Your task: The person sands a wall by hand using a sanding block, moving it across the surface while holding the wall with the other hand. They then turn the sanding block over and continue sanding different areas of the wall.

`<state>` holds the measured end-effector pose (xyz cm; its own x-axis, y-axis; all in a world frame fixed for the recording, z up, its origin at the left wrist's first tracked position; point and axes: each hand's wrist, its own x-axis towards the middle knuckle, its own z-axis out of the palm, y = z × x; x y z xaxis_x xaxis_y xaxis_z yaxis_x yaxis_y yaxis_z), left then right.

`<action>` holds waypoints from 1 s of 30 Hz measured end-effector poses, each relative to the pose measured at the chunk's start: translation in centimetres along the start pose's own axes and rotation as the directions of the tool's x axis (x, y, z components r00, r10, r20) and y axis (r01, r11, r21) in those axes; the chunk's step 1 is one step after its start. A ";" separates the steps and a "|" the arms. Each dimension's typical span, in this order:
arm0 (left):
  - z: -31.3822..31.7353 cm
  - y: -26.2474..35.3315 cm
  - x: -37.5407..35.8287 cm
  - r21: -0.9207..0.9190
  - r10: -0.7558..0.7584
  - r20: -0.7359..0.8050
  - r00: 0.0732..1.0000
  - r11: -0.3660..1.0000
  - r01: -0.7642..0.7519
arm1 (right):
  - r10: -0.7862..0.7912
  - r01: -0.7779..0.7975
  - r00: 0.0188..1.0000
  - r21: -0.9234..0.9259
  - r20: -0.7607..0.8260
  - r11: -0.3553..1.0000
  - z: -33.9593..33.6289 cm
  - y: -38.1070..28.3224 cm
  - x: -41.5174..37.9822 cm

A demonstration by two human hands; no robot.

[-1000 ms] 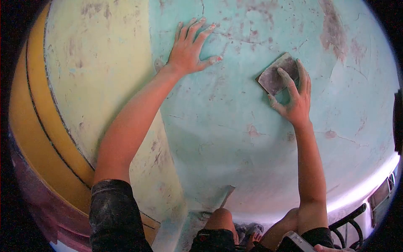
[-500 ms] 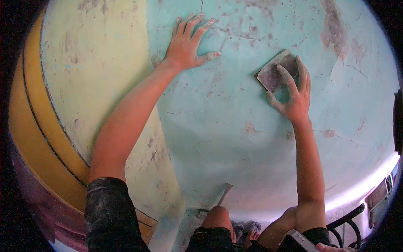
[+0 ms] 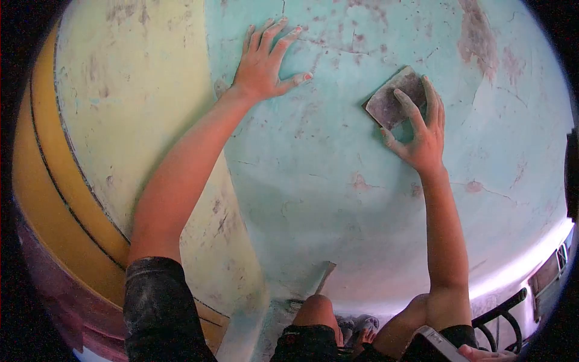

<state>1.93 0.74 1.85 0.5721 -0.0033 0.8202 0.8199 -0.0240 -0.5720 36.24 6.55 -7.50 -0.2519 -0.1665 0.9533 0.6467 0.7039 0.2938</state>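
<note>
Well, at the far left from where I stand, an orange band (image 3: pixel 66 160) with a dark line curves down the wall, beside a scuffed pale-yellow strip (image 3: pixel 145 72). Next comes the left hand (image 3: pixel 258 75), open wide with its fingers spread against the blotched turquoise wall (image 3: pixel 301 199), gripping nothing. Below and nearer, a bent knee (image 3: pixel 316 311) pokes up by a thin upright strip (image 3: pixel 325 277). Further right, the grey pad (image 3: pixel 383 108) is at the turquoise wall, tilted with one corner up, a brown edge showing at its left. The right hand (image 3: pixel 425 142) has it in a loose, rounded grip, thumb by the lower edge, one finger over the face and another along the right side. Past that, a rough brownish patch (image 3: pixel 476 36) marks the wall at far right; near right, a dark device (image 3: pixel 439 345) sits close to a black curved frame (image 3: pixel 500 311).
</note>
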 end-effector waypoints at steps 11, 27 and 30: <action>0.0 -0.1 -0.1 0.010 0.001 0.001 1.000 1.000 -0.001 | 0.014 -0.014 1.000 0.005 -0.006 1.000 0.1 0.0 0.0; -0.1 0.1 0.0 0.007 -0.002 0.003 1.000 1.000 0.002 | 0.016 -0.016 1.000 0.021 0.005 1.000 0.0 -0.1 -0.1; -0.1 0.0 0.0 0.010 0.000 0.001 1.000 1.000 0.000 | 0.010 -0.010 1.000 0.028 0.000 1.000 0.1 0.1 -0.1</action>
<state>1.91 0.60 1.86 0.5719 -0.0022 0.8203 0.8202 -0.0143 -0.5719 36.22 6.71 -7.58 -0.2457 -0.1592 0.9562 0.6291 0.7243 0.2822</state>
